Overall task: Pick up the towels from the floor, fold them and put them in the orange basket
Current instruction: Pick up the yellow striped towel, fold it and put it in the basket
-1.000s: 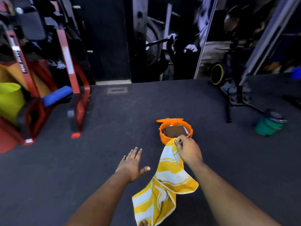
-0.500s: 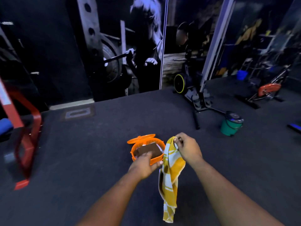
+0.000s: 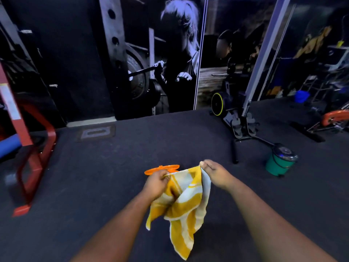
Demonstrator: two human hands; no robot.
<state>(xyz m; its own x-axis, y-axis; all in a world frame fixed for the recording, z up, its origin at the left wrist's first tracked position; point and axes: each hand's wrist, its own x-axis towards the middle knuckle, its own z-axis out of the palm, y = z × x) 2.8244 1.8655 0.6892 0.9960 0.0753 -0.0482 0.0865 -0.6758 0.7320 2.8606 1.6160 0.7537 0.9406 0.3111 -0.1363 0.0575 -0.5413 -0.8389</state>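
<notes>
A yellow and white striped towel (image 3: 186,203) hangs in the air between my hands, above the dark floor. My left hand (image 3: 157,183) pinches its top left corner. My right hand (image 3: 217,173) pinches the top right corner, a little higher. The cloth sags and bunches in the middle, with one end trailing down to the lower centre. Behind my left hand only the lid edge of the orange basket (image 3: 160,169) shows; the rest of the basket is hidden by the towel and my hands.
A green bucket with a metal lid (image 3: 280,163) stands on the floor to the right. An exercise bike (image 3: 236,114) is behind it. A red rack frame (image 3: 35,154) stands at the left. A mural wall closes the back.
My left hand came in from the open floor and took hold of the towel's other corner. The towel, which hung from my right hand alone, is now spread between both hands.
</notes>
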